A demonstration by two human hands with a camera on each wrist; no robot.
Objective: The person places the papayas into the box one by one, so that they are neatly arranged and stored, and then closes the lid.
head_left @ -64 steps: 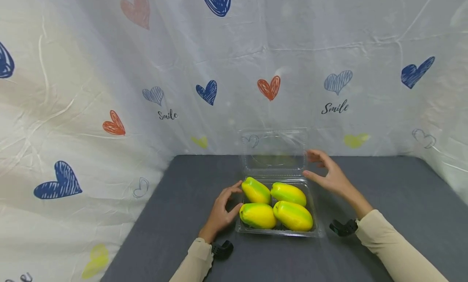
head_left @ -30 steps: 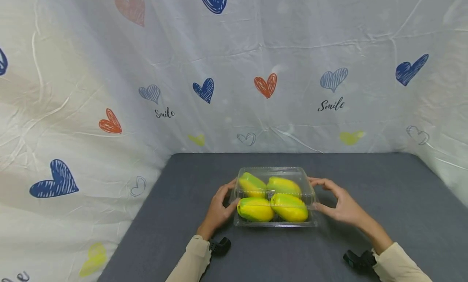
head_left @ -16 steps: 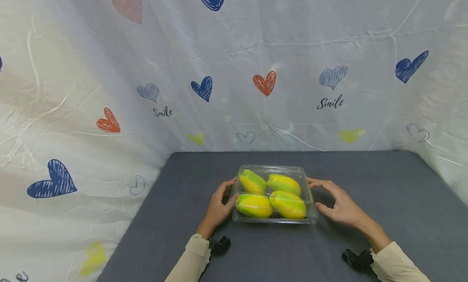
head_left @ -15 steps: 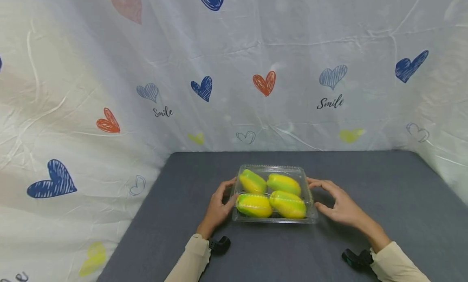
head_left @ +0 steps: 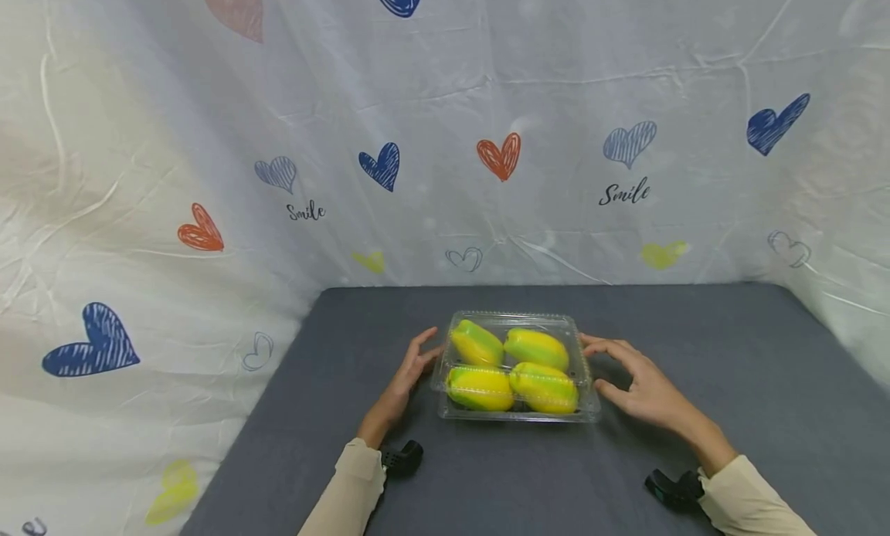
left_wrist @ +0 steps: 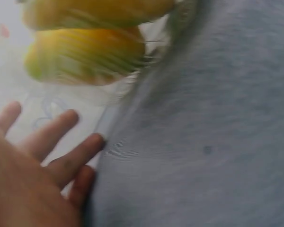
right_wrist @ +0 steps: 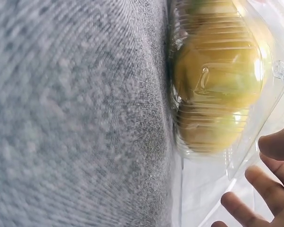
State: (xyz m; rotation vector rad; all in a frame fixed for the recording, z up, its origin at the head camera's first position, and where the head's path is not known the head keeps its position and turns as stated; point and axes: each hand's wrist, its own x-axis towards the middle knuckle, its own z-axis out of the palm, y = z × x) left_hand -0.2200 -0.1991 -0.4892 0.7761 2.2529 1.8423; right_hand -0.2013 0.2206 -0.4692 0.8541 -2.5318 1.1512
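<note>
A clear plastic clamshell box (head_left: pixel 518 415) holds several yellow-green, papaya-like fruits (head_left: pixel 480 388) in two rows. Its lid lies over the fruits, with the front left corner standing off the base. My left hand (head_left: pixel 399 385) is beside the box's left side, fingers spread and holding nothing; the left wrist view shows a gap between its fingertips and the box (left_wrist: pixel 125 87). At the right side is my right hand (head_left: pixel 643 389), with loosely bent fingers and thumb by the lid's edge (right_wrist: pixel 255 142). Whether its fingertips touch the plastic I cannot tell.
The box stands on a dark grey cloth-covered table (head_left: pixel 528 482). Behind and to the left hangs a white curtain (head_left: pixel 431 96) printed with hearts. A black wrist device (head_left: pixel 403 459) is on the left wrist, and another black device (head_left: pixel 674 490) on the right.
The lid, upright at first, has come down over the fruits. Since half a second ago my left hand has moved left off the box, and the lid's front left corner has risen. The right hand stays put.
</note>
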